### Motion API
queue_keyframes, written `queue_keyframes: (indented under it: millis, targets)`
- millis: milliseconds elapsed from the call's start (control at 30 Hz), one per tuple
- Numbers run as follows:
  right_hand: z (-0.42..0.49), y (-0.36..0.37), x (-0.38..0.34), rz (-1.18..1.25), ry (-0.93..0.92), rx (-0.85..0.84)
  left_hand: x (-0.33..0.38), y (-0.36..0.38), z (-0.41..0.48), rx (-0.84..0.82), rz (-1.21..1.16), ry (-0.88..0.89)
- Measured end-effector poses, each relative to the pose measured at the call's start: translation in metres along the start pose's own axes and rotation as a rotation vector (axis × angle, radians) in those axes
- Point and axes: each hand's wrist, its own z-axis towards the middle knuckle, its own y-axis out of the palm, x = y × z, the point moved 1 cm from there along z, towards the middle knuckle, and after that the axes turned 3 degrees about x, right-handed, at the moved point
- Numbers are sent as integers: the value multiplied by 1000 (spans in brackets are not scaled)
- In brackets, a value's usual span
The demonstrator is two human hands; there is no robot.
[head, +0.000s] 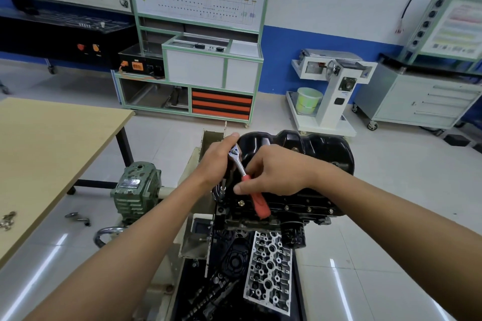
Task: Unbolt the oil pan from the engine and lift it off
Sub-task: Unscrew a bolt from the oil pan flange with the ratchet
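The grip of the right hand (pixel 276 173) is clamped on the ratchet (pixel 258 203), fingers curled round the shaft just above its red handle. The grip of the left hand (pixel 217 159) is closed over the ratchet head, thumb extended upward. The ratchet slants across the near left corner of the black oil pan (pixel 320 148), which sits on top of the engine (pixel 287 216). Bolts (pixel 287 207) line the pan's near flange. A wooden bench (pixel 52 143) stands to the left.
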Motion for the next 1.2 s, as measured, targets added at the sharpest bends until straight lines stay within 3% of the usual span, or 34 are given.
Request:
queue_keyframes:
  millis: [133,300,433,600,767,1200]
  targets:
    - [1,-18,12,-147,30,70,-2,-6,2,-106,60,52]
    - [24,-23,22,-480,29,357,-3,-8,4,-239,58,86]
    - [35,-12,28,-273,-86,337,-3,-2,4,-323,34,54]
    - [29,-6,38,-318,-117,379,-5,2,5,-173,-13,26]
    - [11,-15,28,-480,19,386,-8,2,11,-43,16,-36]
    - [3,1,1,-32,7,126,-3,-4,6,79,-44,25]
